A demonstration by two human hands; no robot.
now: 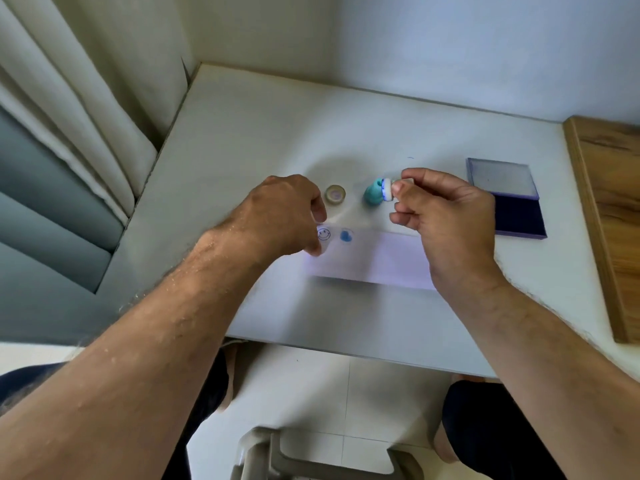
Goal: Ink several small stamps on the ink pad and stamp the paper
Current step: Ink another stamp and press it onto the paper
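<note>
— While my left hand rests on the near-left corner of the paper, fingers curled down onto it, what do you make of the risk?

— You tell me. What's your right hand doing?

— It pinches a small white stamp between thumb and fingertips, held in the air just above the paper's far edge, blue-stained face turned sideways. I judge I could smudge a wet mark if my left hand slides; the smiley print lies right at my fingers.

— Anything else?

— A tilted stamp would print unevenly.

— Count things for me, nearest first.

— One sheet of paper with two prints: the smiley and a solid blue blot. Beyond it on the table, one teal stamp, one small round cap. Far right, one ink pad, lid open.
</note>
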